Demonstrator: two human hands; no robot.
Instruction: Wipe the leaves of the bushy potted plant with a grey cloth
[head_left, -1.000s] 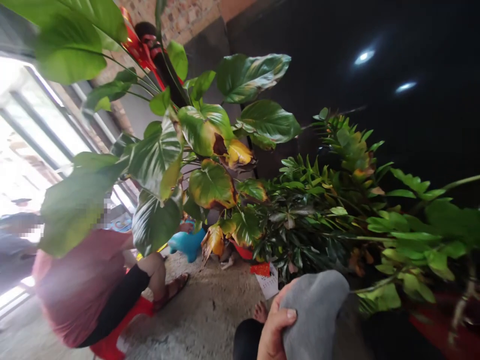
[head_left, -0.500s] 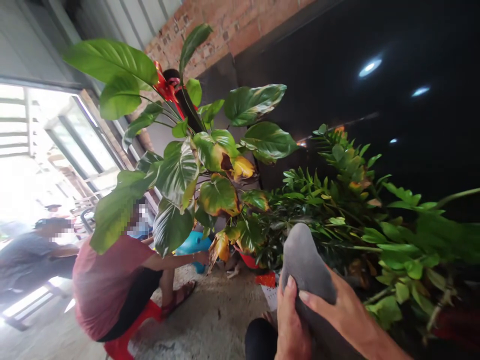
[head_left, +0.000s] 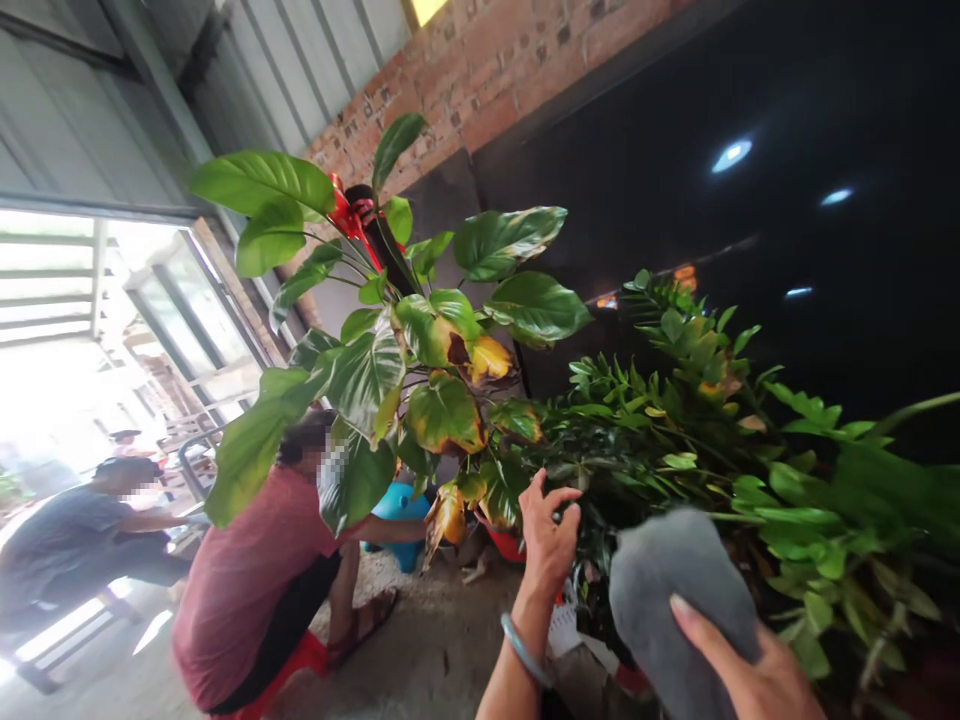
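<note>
Low on the right, my right hand point(head_left: 757, 660) grips a grey piece with a rounded end, shaped like a shoe sole point(head_left: 679, 590). The thumb lies across its face, while the other fingers are hidden behind it. To its left, my left hand point(head_left: 551, 525) is raised off the piece with its fingers apart and nothing visible in them. A pale bangle point(head_left: 523, 650) circles the left wrist. Dark green foliage stands just behind that hand.
A large potted plant point(head_left: 442, 410) with yellowing leaves rises ahead. Leafy plants point(head_left: 675, 430) crowd the right, before a black wall panel point(head_left: 825, 200). A person in a red shirt point(head_left: 255, 570) sits on a red stool point(head_left: 292, 680) at left; another person point(head_left: 82, 530) sits farther back.
My left hand has let go of the grey sole-shaped piece and moved up and left. The right hand has carried the piece right and down. The view has tilted slightly upward.
</note>
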